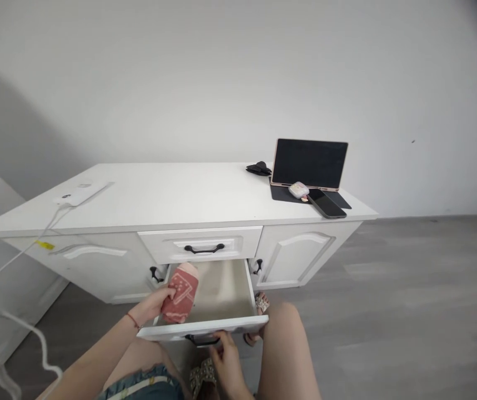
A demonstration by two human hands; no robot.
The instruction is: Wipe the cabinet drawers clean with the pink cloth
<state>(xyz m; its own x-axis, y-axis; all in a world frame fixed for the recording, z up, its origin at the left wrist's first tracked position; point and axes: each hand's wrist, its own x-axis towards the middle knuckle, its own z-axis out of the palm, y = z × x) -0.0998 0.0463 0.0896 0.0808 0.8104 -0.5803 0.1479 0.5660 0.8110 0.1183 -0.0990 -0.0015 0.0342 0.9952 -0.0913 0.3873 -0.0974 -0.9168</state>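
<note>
My left hand (157, 303) grips a rolled pink-red patterned cloth (181, 293) and holds it over the left side of the open lower drawer (225, 321) of a white cabinet (171, 194). My right hand (225, 355) is below the drawer front, with its fingers curled on the black drawer handle (199, 339). The drawer is pulled out towards me, and the part of its inside that shows is bare. Above it, the upper drawer (200, 244) is closed.
On the cabinet top at the right stand a dark tablet (310, 163) on a mat, a phone (326, 204), a small white case (299, 190) and a black item (258, 168). A white power strip (80, 193) with trailing cable lies at the left. My knees and sandalled feet are below.
</note>
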